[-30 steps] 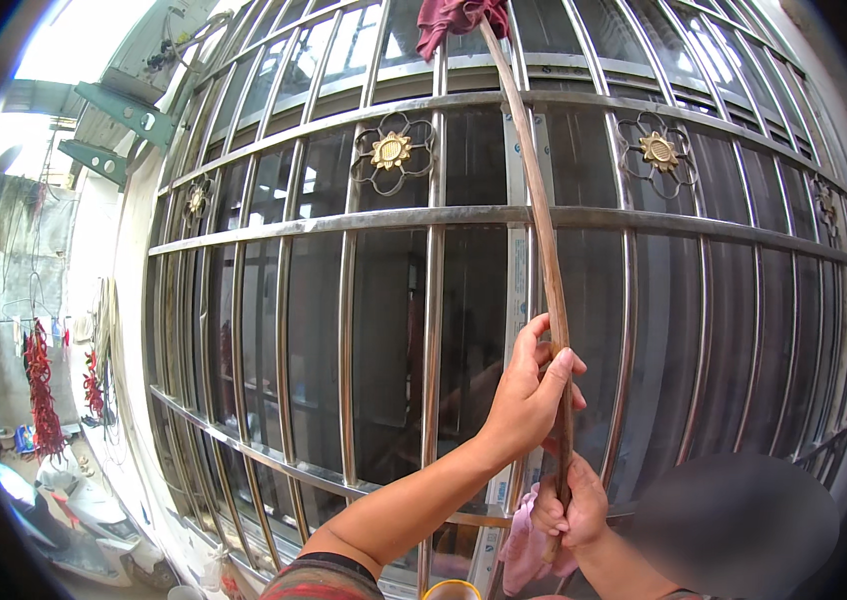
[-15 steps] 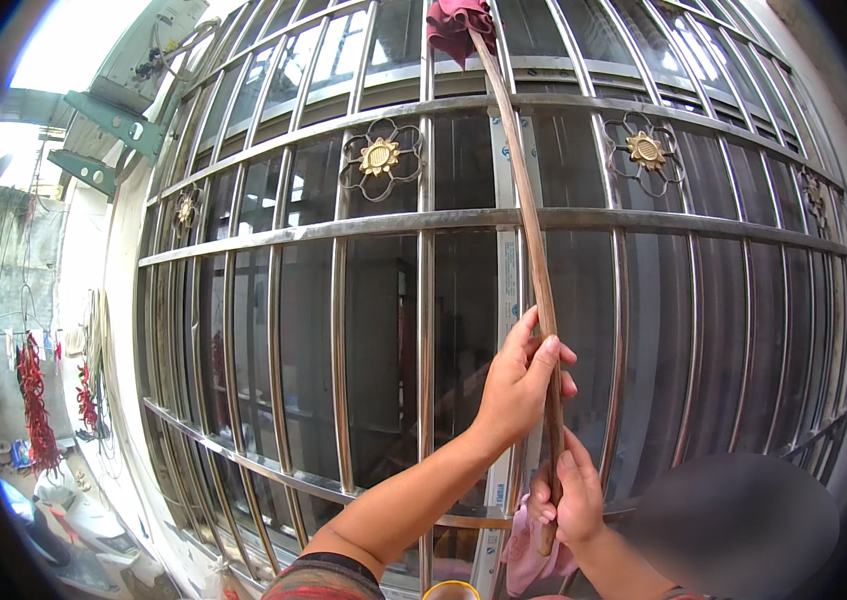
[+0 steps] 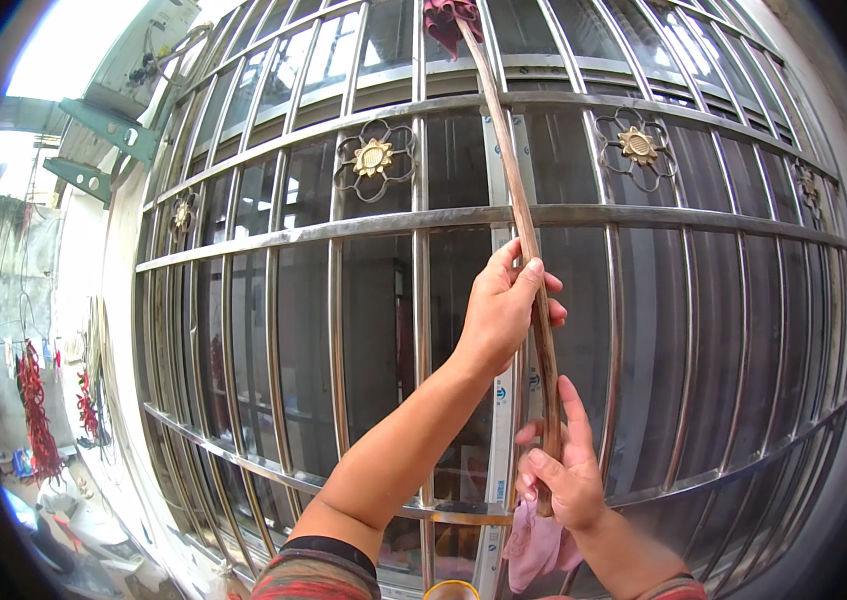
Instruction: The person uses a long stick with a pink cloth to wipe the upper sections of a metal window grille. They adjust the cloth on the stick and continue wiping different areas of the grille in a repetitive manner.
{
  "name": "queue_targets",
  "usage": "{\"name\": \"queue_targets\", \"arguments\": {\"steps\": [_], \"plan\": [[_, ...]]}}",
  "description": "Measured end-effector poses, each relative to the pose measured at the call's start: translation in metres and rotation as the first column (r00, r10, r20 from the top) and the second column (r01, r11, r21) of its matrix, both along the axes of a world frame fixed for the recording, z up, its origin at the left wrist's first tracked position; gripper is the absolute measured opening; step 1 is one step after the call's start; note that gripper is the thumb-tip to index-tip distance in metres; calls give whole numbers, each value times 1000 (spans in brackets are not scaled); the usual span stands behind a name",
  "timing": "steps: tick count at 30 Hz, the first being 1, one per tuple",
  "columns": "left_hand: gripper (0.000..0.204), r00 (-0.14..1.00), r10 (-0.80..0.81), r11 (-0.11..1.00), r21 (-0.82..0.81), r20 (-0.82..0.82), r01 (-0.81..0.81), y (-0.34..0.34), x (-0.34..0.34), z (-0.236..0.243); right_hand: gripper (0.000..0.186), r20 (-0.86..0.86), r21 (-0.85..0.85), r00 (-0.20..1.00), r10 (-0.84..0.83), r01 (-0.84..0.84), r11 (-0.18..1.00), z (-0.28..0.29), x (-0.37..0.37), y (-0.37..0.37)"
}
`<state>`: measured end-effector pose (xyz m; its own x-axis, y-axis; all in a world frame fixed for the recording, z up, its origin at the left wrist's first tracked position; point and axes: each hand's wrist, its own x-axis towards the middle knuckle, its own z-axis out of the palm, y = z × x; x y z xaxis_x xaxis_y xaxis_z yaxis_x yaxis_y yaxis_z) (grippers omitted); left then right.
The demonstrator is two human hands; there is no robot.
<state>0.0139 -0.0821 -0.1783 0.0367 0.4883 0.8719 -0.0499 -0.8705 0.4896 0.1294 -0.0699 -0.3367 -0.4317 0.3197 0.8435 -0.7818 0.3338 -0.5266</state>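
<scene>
2 hands on 1 long wooden pole (image 3: 514, 200), held near-upright against window grille (image 3: 644, 215). Left hand (image 3: 504, 310) wraps shaft at mid-height, fingers curled shut round it. Right hand (image 3: 564, 475) just below, closed on pole's bottom end, index finger lifted. Dark red cloth (image 3: 449, 15) bundled at tip, far above both hands, touching upper bars. Pole looks stiff, light, top-heavy with cloth; likely best gripped low with hands spaced apart. Pink rag (image 3: 534, 545) hangs under right hand. Gold flower ornament (image 3: 374, 158) up-left of left hand.
</scene>
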Motion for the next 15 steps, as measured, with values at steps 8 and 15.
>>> {"name": "queue_targets", "arguments": {"steps": [8, 15], "plan": [[47, 999, 39, 998, -46, 19, -38, -10, -4, 2, 77, 74, 91, 994, -86, 79, 993, -14, -2, -6], [53, 996, 77, 997, -11, 50, -77, -23, 8, -2, 67, 30, -90, 999, -24, 26, 996, -8, 6, -31]]}}
